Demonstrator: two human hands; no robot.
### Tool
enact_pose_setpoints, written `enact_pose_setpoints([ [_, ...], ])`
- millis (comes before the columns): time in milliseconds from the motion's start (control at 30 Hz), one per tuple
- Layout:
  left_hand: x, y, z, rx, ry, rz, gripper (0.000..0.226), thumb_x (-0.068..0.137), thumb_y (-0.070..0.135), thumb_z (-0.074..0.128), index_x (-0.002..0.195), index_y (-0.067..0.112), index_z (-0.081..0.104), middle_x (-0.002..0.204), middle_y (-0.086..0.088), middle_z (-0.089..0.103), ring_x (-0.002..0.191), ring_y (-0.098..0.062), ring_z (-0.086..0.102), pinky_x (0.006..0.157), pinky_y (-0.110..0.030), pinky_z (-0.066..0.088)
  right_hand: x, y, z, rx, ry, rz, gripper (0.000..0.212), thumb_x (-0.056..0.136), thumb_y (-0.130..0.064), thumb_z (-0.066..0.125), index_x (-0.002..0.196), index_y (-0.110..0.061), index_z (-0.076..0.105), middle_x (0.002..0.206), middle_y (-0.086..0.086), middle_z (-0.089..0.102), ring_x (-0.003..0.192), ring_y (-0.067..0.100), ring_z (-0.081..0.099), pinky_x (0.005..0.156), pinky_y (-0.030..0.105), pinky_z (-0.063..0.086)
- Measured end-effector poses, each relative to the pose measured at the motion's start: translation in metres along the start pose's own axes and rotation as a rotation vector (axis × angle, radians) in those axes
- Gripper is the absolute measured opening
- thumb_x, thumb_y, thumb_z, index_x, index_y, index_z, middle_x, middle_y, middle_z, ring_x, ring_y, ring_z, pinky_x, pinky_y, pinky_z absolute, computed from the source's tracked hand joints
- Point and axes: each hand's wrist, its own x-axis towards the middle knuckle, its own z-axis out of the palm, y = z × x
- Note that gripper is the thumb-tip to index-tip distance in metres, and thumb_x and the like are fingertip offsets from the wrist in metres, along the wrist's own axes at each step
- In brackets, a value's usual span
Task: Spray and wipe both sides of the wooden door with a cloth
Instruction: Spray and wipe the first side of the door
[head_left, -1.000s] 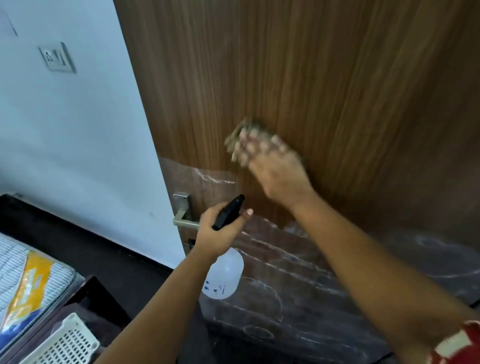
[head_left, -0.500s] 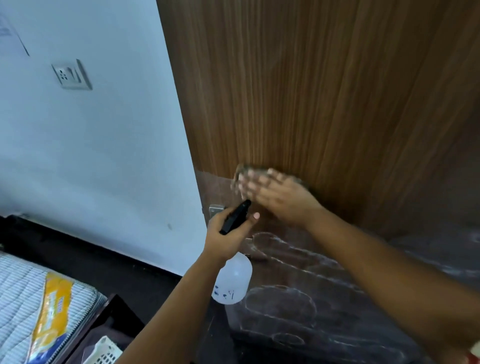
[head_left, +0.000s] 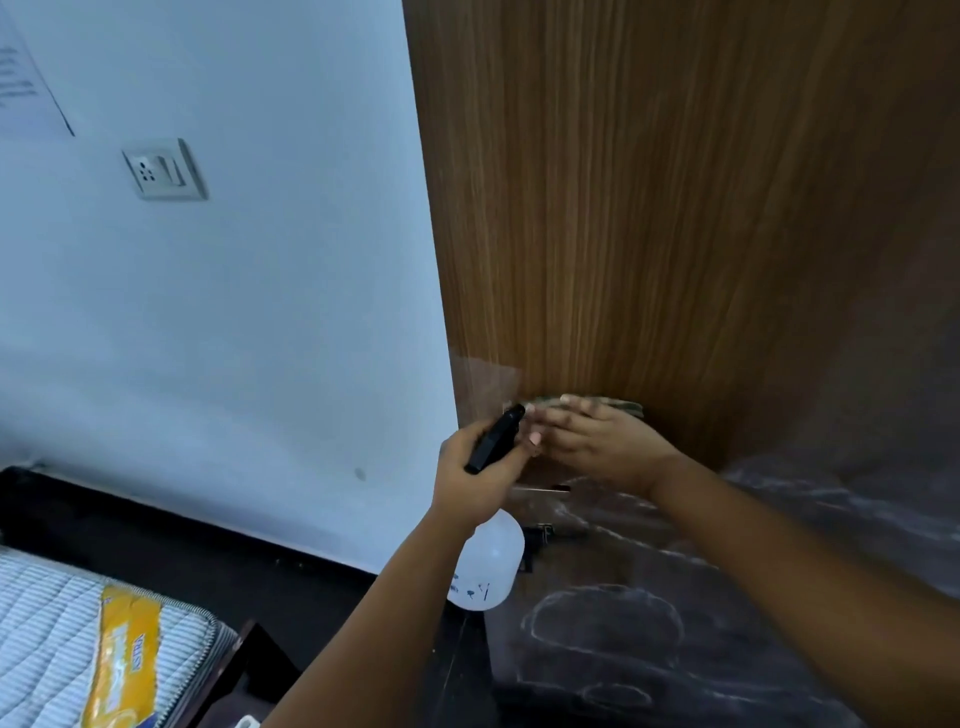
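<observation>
Mostly grained wooden door, crumpled cloth

Cloth perhaps mostly under right hand.

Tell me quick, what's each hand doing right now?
Left hand: grips the spray bottle by its black head.
Right hand: open, flat fingers pressing the cloth against the door.

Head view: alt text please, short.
A person's right hand presses a cloth flat against a wooden door, while the left hand grips a spray bottle by its black trigger head. White wall at left.
</observation>
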Motion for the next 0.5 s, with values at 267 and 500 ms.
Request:
enact_pose_setpoints([
  [267,0.004,-0.009,-0.018,0.149,-0.014,-0.048,0.011,0.084,0.034,0.079,0.085,0.028,0.070,0.077,-0.003,0.070,0.077,-0.027,0.069,0.069,-0.039,0.059,0.025,0.011,-0.020,0.103,0.121,0.616,0.065,0.092,-0.010,0.040,0.153,-0.021,0.024,0.160,0.002,0.020,0.148,0.027,0.014,0.120,0.044,0.003],
  [500,0.001,-0.006,-0.047,0.115,0.034,0.025,0.031,0.085,0.038,0.079,0.074,0.012,0.066,0.061,-0.007,0.061,0.059,-0.026,0.062,0.057,-0.034,0.054,0.043,-0.006,-0.017,0.107,0.122,0.726,0.066,0.090,-0.012,0.037,0.154,-0.018,0.021,0.161,0.007,0.018,0.151,0.026,-0.004,0.120,0.047,0.001],
])
